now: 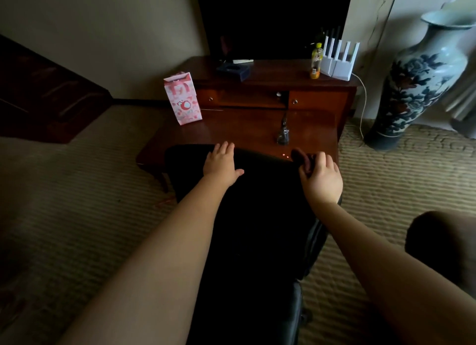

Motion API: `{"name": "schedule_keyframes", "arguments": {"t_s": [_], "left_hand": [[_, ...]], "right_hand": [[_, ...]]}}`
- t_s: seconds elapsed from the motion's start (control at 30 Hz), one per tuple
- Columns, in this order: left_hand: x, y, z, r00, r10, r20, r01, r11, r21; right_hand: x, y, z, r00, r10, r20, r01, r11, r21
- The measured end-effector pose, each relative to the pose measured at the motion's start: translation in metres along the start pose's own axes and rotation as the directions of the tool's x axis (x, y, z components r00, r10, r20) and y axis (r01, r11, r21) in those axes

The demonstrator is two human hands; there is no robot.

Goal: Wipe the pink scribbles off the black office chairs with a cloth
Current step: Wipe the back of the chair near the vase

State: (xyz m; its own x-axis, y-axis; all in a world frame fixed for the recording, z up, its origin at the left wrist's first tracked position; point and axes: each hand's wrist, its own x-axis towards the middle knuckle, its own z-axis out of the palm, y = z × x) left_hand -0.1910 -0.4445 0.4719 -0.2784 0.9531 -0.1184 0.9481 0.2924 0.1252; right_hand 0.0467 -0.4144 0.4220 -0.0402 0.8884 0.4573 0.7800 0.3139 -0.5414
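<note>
The cloth (302, 157) is gripped by the right hand (322, 177) at the right top corner of the chair (257, 203); the left hand (221, 161) is laid flat mid-edge.

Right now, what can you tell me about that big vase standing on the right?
The vase is large and looks like glazed porcelain, pale blue-green with dark blue flowers painted over its body. It has a flared mouth, a narrow neck, broad shoulders and a dark band at the foot. It stands upright on the carpet, right of the wooden cabinet.
</note>
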Motion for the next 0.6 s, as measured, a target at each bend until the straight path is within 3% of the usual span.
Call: {"name": "schedule_keyframes", "arguments": {"t_s": [0.37,0.47,0.6], "left_hand": [[0.025,-0.017,0.015,0.988,0.152,0.037,-0.148,0.984,-0.104],[0.02,-0.022,0.019,0.993,0.121,-0.004,-0.121,0.989,-0.09],[0.008,-0.027,0.014,0.999,-0.043,-0.017,0.042,0.996,-0.075]], "right_hand": [[0.013,0.007,0.009,0.996,0.091,-0.013,-0.092,0.995,-0.042],[0.018,0.006,0.014,0.997,0.07,0.026,-0.069,0.997,-0.026],[0.028,-0.002,0.027,0.996,-0.048,0.078,0.044,0.998,0.055]]}}
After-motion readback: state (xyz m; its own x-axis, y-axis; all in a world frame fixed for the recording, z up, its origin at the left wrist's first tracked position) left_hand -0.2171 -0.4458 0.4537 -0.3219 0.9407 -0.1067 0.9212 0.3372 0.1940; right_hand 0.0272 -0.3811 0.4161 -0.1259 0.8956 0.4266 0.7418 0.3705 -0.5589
